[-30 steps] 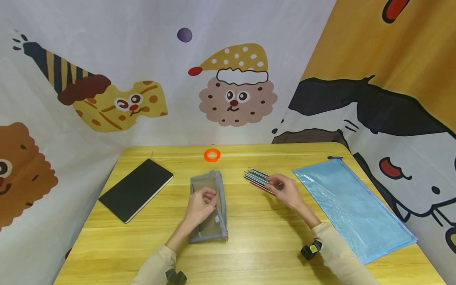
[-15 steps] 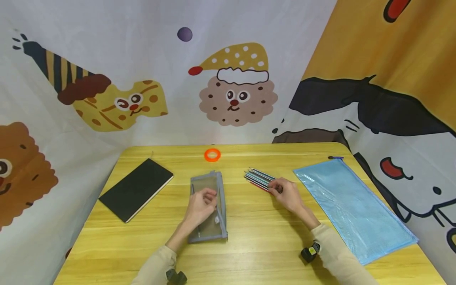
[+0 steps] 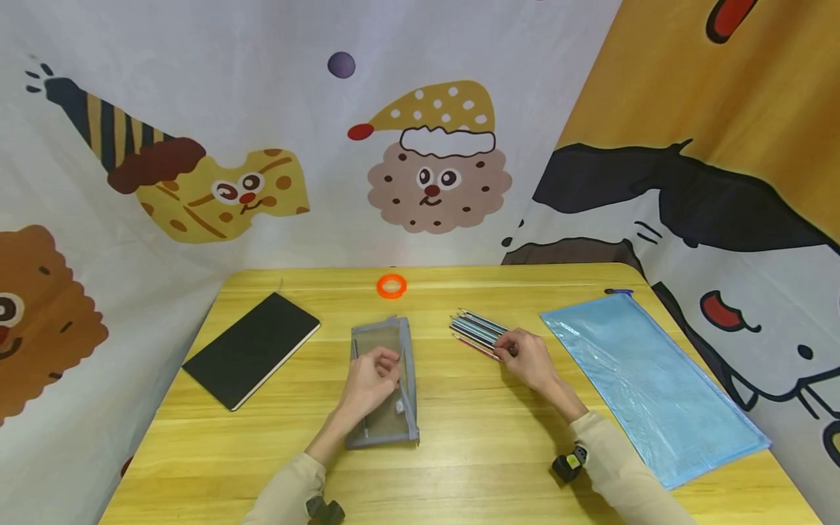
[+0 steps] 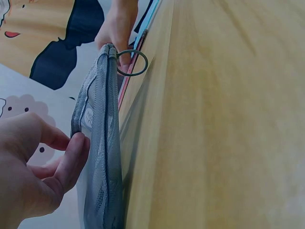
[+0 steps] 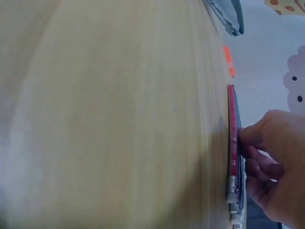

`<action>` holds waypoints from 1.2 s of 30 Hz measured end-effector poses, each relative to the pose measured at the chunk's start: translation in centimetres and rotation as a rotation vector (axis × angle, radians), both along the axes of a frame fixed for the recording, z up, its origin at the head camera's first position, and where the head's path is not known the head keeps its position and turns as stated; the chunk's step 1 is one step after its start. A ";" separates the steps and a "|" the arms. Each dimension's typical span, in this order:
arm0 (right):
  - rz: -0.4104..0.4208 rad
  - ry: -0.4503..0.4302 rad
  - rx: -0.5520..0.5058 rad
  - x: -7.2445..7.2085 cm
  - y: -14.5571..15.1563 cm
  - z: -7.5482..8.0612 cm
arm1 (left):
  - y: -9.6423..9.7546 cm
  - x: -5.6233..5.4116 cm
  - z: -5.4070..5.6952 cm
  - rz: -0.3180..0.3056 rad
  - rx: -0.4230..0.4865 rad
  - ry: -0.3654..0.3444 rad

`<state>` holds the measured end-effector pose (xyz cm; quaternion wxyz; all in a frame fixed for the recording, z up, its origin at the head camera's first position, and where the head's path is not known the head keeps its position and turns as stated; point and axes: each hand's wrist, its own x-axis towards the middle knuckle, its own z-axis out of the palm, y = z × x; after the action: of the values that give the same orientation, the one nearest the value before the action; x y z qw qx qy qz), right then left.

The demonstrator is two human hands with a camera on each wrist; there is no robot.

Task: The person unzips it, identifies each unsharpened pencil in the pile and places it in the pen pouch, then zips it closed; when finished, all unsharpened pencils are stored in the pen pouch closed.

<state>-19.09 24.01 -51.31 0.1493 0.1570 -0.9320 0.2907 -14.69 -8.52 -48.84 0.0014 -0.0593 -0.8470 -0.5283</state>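
A grey mesh zip pencil case (image 3: 387, 425) lies lengthwise on the table in the head view. My left hand (image 3: 369, 380) pinches its zip edge between thumb and finger, plain in the left wrist view, where a dark ring (image 4: 132, 62) hangs at the case's end. To the right, several pencils (image 3: 474, 328) lie side by side. One red pencil (image 5: 233, 133) lies at the near side of the row, its eraser end toward me. My right hand (image 3: 530, 359) has curled fingers at the pencils' near ends, pinching there; which pencil it holds is hidden.
A black notebook (image 3: 252, 350) lies on the left of the wooden table (image 3: 472, 467). An orange tape ring (image 3: 391, 286) is at the back. Right of the right hand lies a blue zip folder (image 3: 650, 386), with a small purple-handled item (image 3: 619, 292) by its far corner.
The right hand has shifted slightly right along the pencils to their near ends. The red pencil now lies a little apart from the others. The left hand and pencil case look unchanged.
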 end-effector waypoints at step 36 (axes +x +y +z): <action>0.013 -0.124 -0.213 1.3 -2.3 2.5 | 0.0 -0.3 -0.1 0.008 0.016 -0.004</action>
<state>-17.75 21.76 -48.83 0.1053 0.1279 -0.9022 0.3983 -15.04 -8.55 -48.89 0.0025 -0.0548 -0.8430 -0.5351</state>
